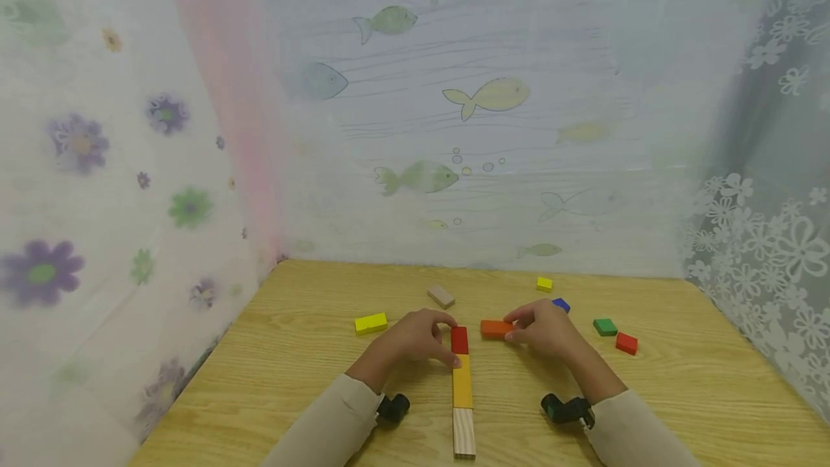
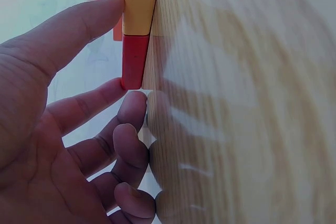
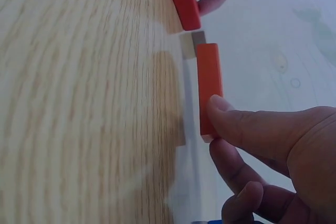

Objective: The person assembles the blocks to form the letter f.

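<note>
Block [image 1: 494, 329], orange, in right hand [image 1: 547, 330]

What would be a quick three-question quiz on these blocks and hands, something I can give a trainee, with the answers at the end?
1. Which hand pinches the orange block?
2. True or false: in the row, the amber block lies between the dark red block and the plain wood block.
3. What colour is the block nearest the small red block at the right of the head view? A) blue B) green C) yellow

Key:
1. The right hand.
2. True; dark red is at the far end and plain wood at the near end.
3. B; the green block lies just beside it.
</note>
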### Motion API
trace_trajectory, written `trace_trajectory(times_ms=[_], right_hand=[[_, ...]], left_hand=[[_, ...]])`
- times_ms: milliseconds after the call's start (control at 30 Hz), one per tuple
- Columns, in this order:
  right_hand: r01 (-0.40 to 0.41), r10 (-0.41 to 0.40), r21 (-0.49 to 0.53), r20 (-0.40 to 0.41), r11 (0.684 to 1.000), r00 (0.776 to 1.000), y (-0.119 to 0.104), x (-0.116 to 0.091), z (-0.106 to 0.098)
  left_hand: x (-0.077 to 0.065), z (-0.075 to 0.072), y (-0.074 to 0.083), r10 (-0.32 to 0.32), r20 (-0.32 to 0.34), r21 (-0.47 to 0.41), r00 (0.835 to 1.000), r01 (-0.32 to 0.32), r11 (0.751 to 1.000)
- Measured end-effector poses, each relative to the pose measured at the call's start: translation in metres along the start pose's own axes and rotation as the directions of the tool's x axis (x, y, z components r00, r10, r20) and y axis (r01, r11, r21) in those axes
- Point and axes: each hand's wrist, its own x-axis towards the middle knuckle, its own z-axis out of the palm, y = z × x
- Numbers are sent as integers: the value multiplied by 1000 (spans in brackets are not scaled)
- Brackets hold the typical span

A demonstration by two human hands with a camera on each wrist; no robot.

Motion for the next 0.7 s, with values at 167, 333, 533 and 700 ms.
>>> trace_trajectory(times_ms=[167,333,533,700], right_hand=[[17,-17,-14,-1,1000,1000,-2,0,2],[35,-34,-20,3,999,999,-3,0,4],[38,-38,-29,1,999,999,-4,1,7],[30,-30,-37,2,999,1000,-7,0,8]], left_hand=[[0,0,0,-6,-2,-2,1000,6,1000],[-1,0,0,-11,-4,-2,1000,11,1000],[-2,-1,1,-5,-5,0,1000,5,1000],[-2,-1,1,3,-5,-9,1000,-3,1000]])
